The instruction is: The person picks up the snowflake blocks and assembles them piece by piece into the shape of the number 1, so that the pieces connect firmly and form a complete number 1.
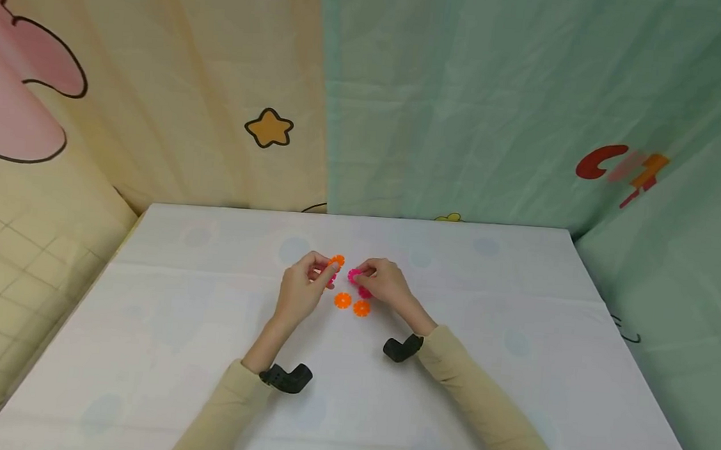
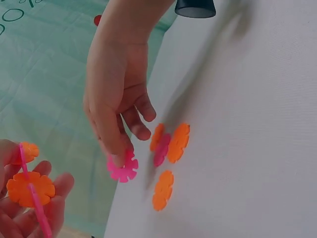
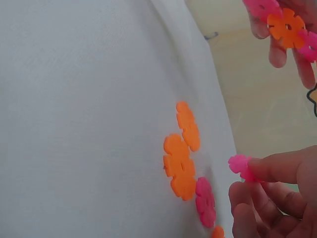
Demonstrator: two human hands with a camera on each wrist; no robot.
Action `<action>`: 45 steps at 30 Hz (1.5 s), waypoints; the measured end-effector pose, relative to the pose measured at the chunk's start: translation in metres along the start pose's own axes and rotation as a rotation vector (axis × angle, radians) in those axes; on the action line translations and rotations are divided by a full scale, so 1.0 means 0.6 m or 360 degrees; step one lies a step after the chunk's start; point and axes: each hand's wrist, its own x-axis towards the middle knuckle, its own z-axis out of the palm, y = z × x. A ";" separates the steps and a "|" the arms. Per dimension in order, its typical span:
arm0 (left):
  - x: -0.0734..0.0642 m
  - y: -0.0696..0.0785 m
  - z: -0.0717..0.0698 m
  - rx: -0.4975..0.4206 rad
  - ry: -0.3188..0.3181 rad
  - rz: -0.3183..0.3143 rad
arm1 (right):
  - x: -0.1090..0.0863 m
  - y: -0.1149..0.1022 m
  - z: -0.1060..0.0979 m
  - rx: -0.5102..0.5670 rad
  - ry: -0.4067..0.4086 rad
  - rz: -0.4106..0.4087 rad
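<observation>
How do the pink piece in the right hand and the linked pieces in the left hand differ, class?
The right hand holds a single pink piece; the left hand holds linked pieces in a chain. The pink piece is one colour; the linked pieces mix pink and orange. Both have notched edges.

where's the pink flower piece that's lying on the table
In the head view, the pink piece lies on the white table beside the right hand, appearing just above the rightmost visible orange piece.
</observation>
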 end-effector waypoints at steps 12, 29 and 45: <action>-0.005 0.002 0.010 -0.0037 -0.0029 -0.0043 | -0.025 0.000 -0.025 0.0113 0.0220 -0.0151; -0.018 0.002 0.025 0.0114 -0.0054 -0.0058 | -0.061 -0.009 -0.048 0.0408 0.0370 -0.0317; -0.020 0.003 0.035 0.0185 -0.0081 0.0050 | -0.063 -0.027 -0.045 0.0505 0.0348 -0.0299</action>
